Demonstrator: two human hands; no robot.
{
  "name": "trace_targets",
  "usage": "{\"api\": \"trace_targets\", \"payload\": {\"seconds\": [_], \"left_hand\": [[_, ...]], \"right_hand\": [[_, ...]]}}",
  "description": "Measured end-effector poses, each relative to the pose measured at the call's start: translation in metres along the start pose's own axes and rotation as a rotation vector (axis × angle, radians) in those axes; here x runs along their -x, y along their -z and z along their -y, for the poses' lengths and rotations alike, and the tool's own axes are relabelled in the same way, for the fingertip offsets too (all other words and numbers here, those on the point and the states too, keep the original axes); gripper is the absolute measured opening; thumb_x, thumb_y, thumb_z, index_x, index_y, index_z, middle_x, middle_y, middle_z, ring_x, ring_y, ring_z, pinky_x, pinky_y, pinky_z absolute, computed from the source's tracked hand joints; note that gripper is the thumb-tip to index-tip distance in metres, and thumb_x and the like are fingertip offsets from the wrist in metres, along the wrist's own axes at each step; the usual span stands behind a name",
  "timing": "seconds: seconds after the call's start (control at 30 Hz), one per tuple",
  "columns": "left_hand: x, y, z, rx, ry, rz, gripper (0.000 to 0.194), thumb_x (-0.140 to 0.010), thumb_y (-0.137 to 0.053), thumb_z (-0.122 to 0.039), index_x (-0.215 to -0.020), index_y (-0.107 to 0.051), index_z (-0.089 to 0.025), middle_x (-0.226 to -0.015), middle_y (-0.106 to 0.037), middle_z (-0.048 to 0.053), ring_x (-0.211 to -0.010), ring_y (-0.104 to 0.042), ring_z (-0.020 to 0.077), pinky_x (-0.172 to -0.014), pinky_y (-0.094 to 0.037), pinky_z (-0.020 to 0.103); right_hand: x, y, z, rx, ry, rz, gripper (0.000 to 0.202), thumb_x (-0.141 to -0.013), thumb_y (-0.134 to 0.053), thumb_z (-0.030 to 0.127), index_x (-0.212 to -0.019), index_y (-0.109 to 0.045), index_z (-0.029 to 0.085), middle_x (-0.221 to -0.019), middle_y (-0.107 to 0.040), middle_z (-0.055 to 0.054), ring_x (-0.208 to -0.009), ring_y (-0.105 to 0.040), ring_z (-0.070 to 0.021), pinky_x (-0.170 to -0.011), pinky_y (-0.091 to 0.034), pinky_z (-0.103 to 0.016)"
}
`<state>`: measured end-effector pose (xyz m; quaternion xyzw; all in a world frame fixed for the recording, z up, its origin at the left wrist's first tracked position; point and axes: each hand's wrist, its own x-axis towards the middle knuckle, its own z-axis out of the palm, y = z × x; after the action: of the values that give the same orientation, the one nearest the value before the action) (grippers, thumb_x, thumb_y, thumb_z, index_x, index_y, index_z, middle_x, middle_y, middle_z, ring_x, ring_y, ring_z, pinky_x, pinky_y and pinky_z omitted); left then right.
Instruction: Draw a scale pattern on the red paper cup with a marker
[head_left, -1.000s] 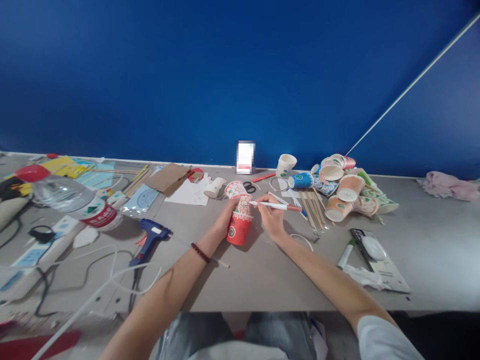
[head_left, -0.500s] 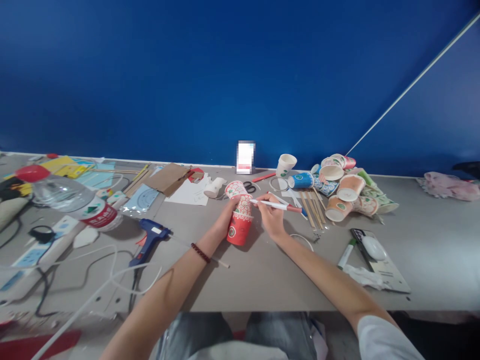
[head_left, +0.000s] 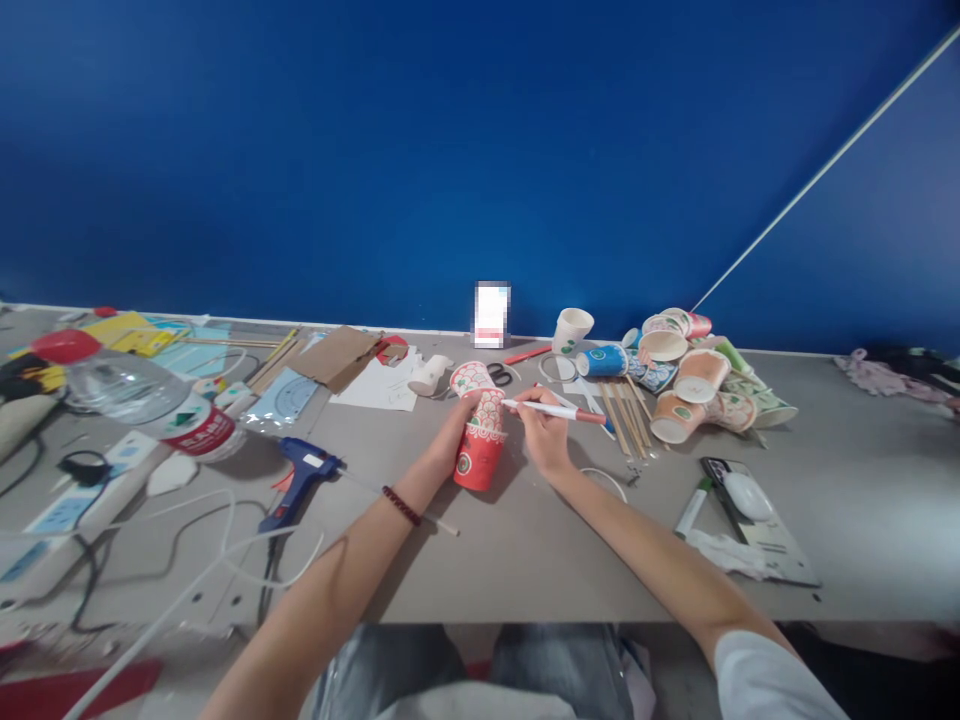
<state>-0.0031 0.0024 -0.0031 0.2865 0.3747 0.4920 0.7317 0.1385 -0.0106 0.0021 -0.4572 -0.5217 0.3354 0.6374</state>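
1. Head view: we see our left hand (head_left: 459,425) closed around the side of the patterned cup (head_left: 490,411), fingers curled to its shape. Its wider rim points away from us.
2. At its near end, the patterned cup meets the red cup (head_left: 477,463), which lies towards us over the grey table (head_left: 525,560). The two line up end to end; whether they are glued or merely nested, we cannot tell.
3. Our right hand (head_left: 546,440) has a pinched, pen-like grip on a white and reddish marker (head_left: 559,410). The tip is at or just beside the patterned cup's right side; contact is too fine to make out.
4. As for progress, we judge the pairing of the cups done, and marking under way or about to start. No fresh line stands out from the printed pattern, so we cannot say how much is drawn or how much remains.
5. Around us, the glue gun (head_left: 300,480) lies left of our hands, the scissors (head_left: 499,374) just beyond the cups. Wooden sticks (head_left: 628,415) and heaped paper cups (head_left: 701,375) lie to the right, none of them in our grip.
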Motion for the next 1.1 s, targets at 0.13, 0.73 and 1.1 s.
{"api": "trace_targets", "payload": {"seconds": [0.13, 0.73, 1.1], "left_hand": [[0.002, -0.001, -0.001, -0.001, -0.007, -0.001, 0.038, -0.084, -0.062, -0.043, -0.104, -0.074, -0.013, -0.087, -0.075, 0.01, -0.074, -0.069, 0.0218, -0.069, -0.056, 0.032], [0.007, -0.005, -0.002, 0.006, -0.014, -0.027, 0.035, -0.08, -0.069, -0.041, -0.099, -0.073, -0.012, -0.082, -0.074, 0.008, -0.068, -0.067, 0.0186, -0.065, -0.053, 0.028], [0.013, -0.011, -0.007, 0.007, -0.043, 0.011, 0.036, -0.076, -0.074, -0.041, -0.096, -0.068, -0.013, -0.076, -0.071, 0.006, -0.062, -0.064, 0.0175, -0.061, -0.054, 0.029]], "right_hand": [[0.0, 0.0, 0.0, 0.018, -0.003, 0.006, 0.006, -0.077, -0.059, 0.028, -0.076, -0.059, 0.022, -0.069, -0.062, 0.002, -0.066, -0.059, -0.0162, -0.064, -0.048, -0.03], [0.001, 0.001, 0.002, -0.002, -0.005, 0.01, 0.014, -0.08, -0.062, 0.036, -0.083, -0.061, 0.023, -0.075, -0.064, 0.0, -0.072, -0.064, -0.0178, -0.07, -0.053, -0.033], [0.001, 0.0, 0.001, 0.019, -0.008, 0.025, 0.017, -0.082, -0.063, 0.039, -0.086, -0.064, 0.022, -0.081, -0.065, -0.002, -0.072, -0.064, -0.0175, -0.07, -0.055, -0.032]]}}
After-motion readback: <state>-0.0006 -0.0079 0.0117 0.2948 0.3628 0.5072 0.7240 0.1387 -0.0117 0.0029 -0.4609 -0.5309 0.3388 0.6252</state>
